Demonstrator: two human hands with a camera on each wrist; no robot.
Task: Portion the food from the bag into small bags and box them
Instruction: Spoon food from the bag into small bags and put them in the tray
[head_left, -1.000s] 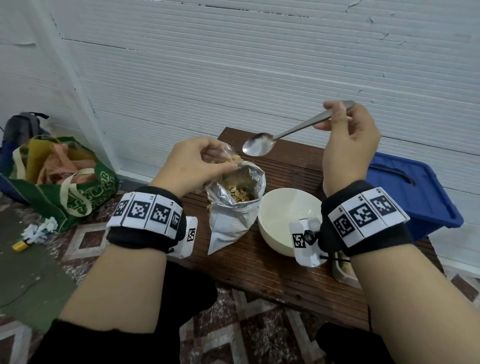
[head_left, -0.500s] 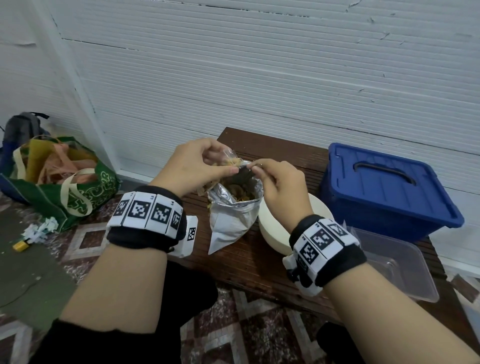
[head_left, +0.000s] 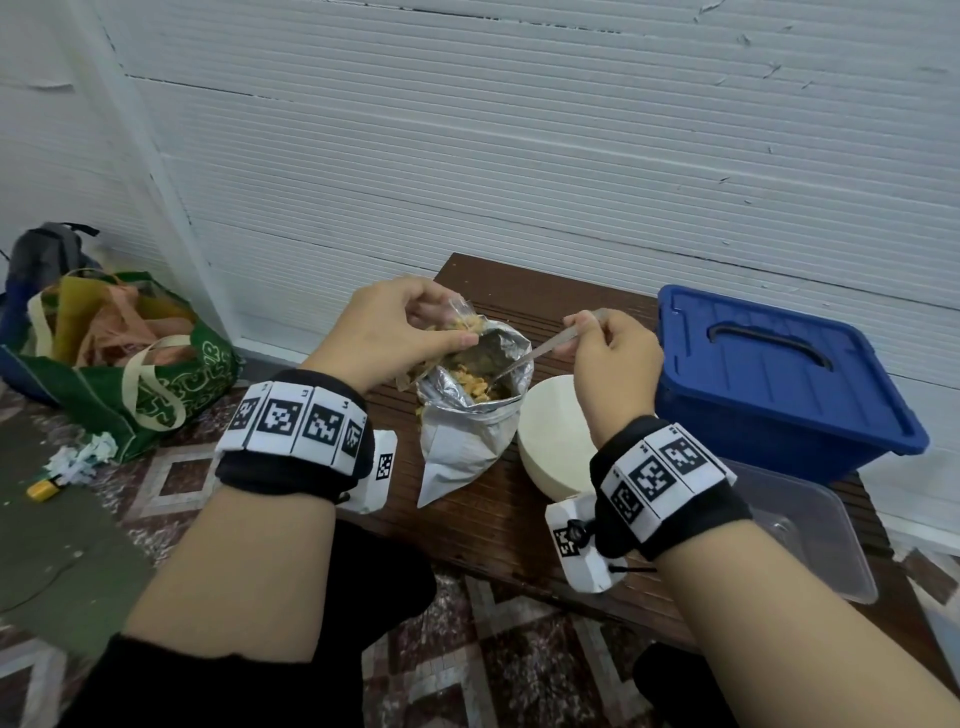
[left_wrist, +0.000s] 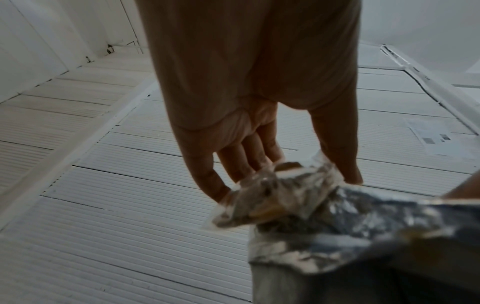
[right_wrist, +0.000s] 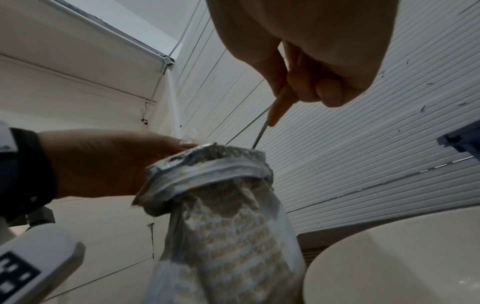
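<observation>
White ribbed wall panels back a dark wooden desk (head_left: 467, 525). At its centre stands the foil bag (head_left: 462, 441); the left hand (head_left: 384, 338) pinches a small clear bag (head_left: 460, 319) over its rim at 10 o'clock, part-filled. The right hand (head_left: 613, 358) grips a spoon (head_left: 540, 351) dipped inside. The clear box (head_left: 810, 540) at 4 o'clock looks empty; boxing remains. No writing is readable.

Soft, even daylight in the head view with bowed edges; both wrist views dim, grainy, blurred up close
</observation>
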